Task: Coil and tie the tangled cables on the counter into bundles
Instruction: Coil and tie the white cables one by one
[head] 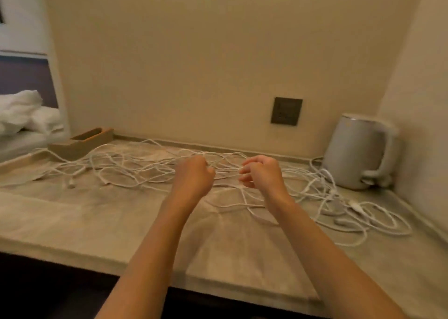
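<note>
Across the back half of the mottled beige stone desk (72, 221), thin white tangled cables (135, 170) sprawl from the left edge to the right corner beside a grey electric kettle (356, 153). The left hand (194, 176) and right hand (261, 173) hover mid-desk with fingers curled, each pinching a strand. Blur and the left hand's hidden fingertips obscure the contact.

Two bare forearms fill the lower centre of the frame, the left forearm (150, 246) and the right forearm (327, 253), both unsleeved from bottom edge to wrist. The left hand (194, 175) and right hand (263, 173) are ungloved, and fingernails show on the right one.
</note>
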The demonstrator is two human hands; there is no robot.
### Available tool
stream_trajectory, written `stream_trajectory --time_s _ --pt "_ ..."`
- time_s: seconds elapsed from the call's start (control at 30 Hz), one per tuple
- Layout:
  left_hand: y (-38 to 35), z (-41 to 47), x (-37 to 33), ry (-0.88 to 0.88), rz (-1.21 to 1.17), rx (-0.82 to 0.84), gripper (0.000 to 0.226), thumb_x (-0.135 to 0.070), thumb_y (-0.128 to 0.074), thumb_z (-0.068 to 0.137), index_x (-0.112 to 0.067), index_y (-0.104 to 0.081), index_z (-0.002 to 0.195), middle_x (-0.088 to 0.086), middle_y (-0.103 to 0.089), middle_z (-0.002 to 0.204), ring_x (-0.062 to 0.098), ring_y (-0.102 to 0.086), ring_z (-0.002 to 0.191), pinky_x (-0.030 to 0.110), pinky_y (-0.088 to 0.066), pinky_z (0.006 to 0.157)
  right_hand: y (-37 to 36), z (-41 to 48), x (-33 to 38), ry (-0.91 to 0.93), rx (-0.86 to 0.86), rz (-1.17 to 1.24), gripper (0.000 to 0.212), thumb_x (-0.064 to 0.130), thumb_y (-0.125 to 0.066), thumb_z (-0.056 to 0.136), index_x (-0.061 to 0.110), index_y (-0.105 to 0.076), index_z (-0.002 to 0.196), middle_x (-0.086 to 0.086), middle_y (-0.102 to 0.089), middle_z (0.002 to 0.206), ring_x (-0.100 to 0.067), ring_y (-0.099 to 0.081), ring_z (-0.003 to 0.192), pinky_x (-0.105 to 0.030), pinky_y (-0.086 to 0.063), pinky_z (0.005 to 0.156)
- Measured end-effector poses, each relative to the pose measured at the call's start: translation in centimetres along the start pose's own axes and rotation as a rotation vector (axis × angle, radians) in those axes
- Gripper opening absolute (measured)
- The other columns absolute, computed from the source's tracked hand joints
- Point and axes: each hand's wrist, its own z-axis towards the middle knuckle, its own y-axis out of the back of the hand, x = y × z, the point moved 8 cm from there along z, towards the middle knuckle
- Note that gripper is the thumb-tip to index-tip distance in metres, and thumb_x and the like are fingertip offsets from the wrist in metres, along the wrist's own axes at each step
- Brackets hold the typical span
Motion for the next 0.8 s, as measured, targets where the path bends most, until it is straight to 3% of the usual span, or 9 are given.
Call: stream_trajectory --time_s 0.17,0.27,0.37,0.43,0.53,0.6,0.67,0.73,0.8 --pt "-9.4 0.2 -9.3 -0.212 -0.030 0.257 0.024 -0.013 -0.052 0.091 -0.012 -0.065 0.111 0.011 -0.063 0.117 0.025 -0.057 0.109 0.032 -0.044 0.092 10.0 2.0 -4.4 -0.101 -0.072 -0.078 0.022 -0.002 -0.045 0.088 0.012 -0.057 0.077 -0.004 -0.058 0.067 -0.014 -0.056 0.057 -0.019 -0.044 0.051" --pt "-12.8 -0.1 -12.8 -0.321 -0.026 0.343 0.024 -0.009 -0.052 0.090 -0.011 -0.067 0.109 0.009 -0.064 0.116 0.023 -0.057 0.109 0.028 -0.042 0.091 13.8 2.8 -6.6 -0.131 -0.100 -0.135 0.027 -0.005 -0.045 0.086 0.014 -0.058 0.070 -0.006 -0.058 0.066 -0.017 -0.057 0.061 -0.025 -0.050 0.060" --pt "-16.1 -0.4 -14.4 -0.371 0.019 0.462 0.021 -0.017 -0.056 0.090 -0.012 -0.066 0.108 0.009 -0.065 0.113 0.022 -0.058 0.106 0.026 -0.043 0.087 16.9 3.3 -6.8 -0.048 -0.161 -0.286 0.029 0.000 -0.052 0.081 0.023 -0.060 0.066 -0.004 -0.064 0.074 -0.025 -0.063 0.080 -0.037 -0.052 0.079" --pt "-17.6 -0.6 -14.9 -0.387 0.027 0.512 0.021 -0.028 -0.055 0.092 -0.012 -0.067 0.099 0.009 -0.067 0.105 0.023 -0.060 0.099 0.026 -0.041 0.077 18.2 3.4 -6.3 -0.007 -0.165 -0.352 0.029 0.000 -0.052 0.081 0.026 -0.060 0.069 -0.001 -0.065 0.079 -0.021 -0.062 0.083 -0.032 -0.050 0.073" --pt "-18.7 -0.4 -15.2 -0.400 0.042 0.550 0.040 -0.040 -0.045 0.095 -0.008 -0.068 0.087 0.012 -0.069 0.097 0.026 -0.061 0.096 0.028 -0.040 0.076 19.0 3.7 -5.9 -0.015 -0.054 -0.294 0.036 -0.011 -0.043 0.076 0.017 -0.064 0.066 -0.001 -0.066 0.069 -0.021 -0.062 0.078 -0.033 -0.054 0.079" --pt "-18.8 -0.1 -15.6 -0.437 0.104 0.547 0.047 -0.045 -0.036 0.097 -0.014 -0.072 0.091 0.007 -0.069 0.094 0.024 -0.059 0.100 0.030 -0.037 0.091 18.2 3.2 -5.9 -0.042 0.138 -0.358 0.036 -0.015 -0.040 0.073 0.008 -0.067 0.066 0.003 -0.065 0.062 -0.012 -0.061 0.069 -0.018 -0.051 0.067" --pt "-18.2 0.1 -16.4 -0.517 0.115 0.523 0.049 -0.047 -0.034 0.096 -0.020 -0.073 0.085 -0.002 -0.061 0.073 0.020 -0.057 0.093 0.034 -0.033 0.097 17.3 2.5 -6.1 -0.065 0.319 -0.501 0.029 -0.011 -0.050 0.079 0.010 -0.069 0.075 0.007 -0.063 0.065 0.000 -0.058 0.063 -0.007 -0.041 0.057" --pt "-18.0 -0.5 -17.3 -0.557 -0.015 0.642 0.043 -0.045 -0.044 0.093 -0.016 -0.073 0.082 -0.003 -0.052 0.061 0.012 -0.050 0.068 0.031 -0.037 0.077 17.3 2.7 -6.4 -0.050 0.368 -0.556 0.018 -0.001 -0.065 0.080 0.016 -0.070 0.082 0.011 -0.064 0.069 0.004 -0.058 0.068 -0.006 -0.041 0.061" --pt "-18.2 -1.3 -17.6 -0.559 -0.141 0.782 0.031 -0.036 -0.056 0.090 -0.010 -0.070 0.081 0.001 -0.053 0.063 0.012 -0.044 0.058 0.028 -0.036 0.062 17.5 3.8 -6.3 -0.011 0.322 -0.514 0.017 0.004 -0.069 0.080 0.015 -0.069 0.093 0.006 -0.069 0.077 -0.004 -0.064 0.081 -0.016 -0.047 0.076"
